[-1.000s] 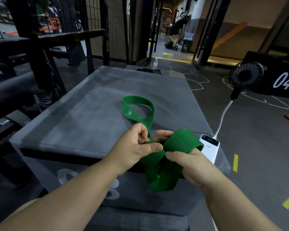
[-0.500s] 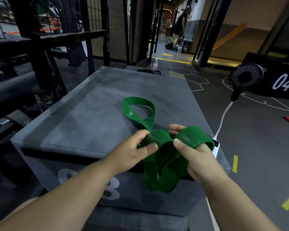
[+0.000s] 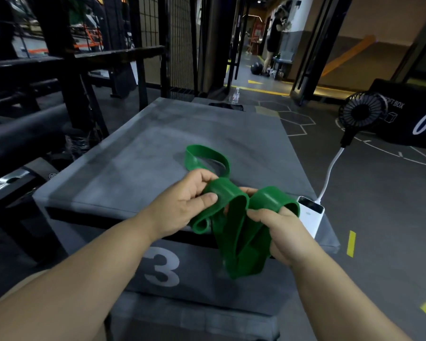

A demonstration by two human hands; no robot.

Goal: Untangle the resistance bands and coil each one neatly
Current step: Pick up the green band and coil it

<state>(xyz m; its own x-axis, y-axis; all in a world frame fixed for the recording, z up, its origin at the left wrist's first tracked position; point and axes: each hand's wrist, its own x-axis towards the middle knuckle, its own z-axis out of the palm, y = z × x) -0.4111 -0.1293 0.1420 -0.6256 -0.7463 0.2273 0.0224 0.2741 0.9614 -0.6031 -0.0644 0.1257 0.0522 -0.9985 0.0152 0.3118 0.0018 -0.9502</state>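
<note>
Left hand: the left hand (image 3: 182,205) pinches a rounded fold of the band, thumb flat on top and fingers curled beneath. Its grip is clamped on the rubber.
Right hand: the right hand (image 3: 278,230) holds a second fold just beside the first, thumb pressed on it while the strip wraps over the curled fingers. This grip is also clamped on the band.
Band: the green resistance band (image 3: 234,242) is a wide, flat strip of smooth matte rubber. Between the two grips it arches into two humps that touch. Below the hands its layers hang in a loose bundle in front of the worktop's near face. Beyond the left hand a teardrop-shaped loop of it lies on the worktop.
Worktop: the worktop (image 3: 123,168) is a grey padded box with a scuffed cover, squared edges and a large pale "3" on its front.
Power bank: a white, glossy, rectangular power bank (image 3: 310,215) sits at the near right corner, just behind the right hand.
Cable: a white bendy cable (image 3: 330,173) rises from it.
Fan: a small round black fan (image 3: 360,116) with a grille tops the cable.
Far floor: a black box (image 3: 403,129) marked "04" stands on the dark floor, and a clear water bottle (image 3: 235,96) stands beyond the worktop's far edge.
</note>
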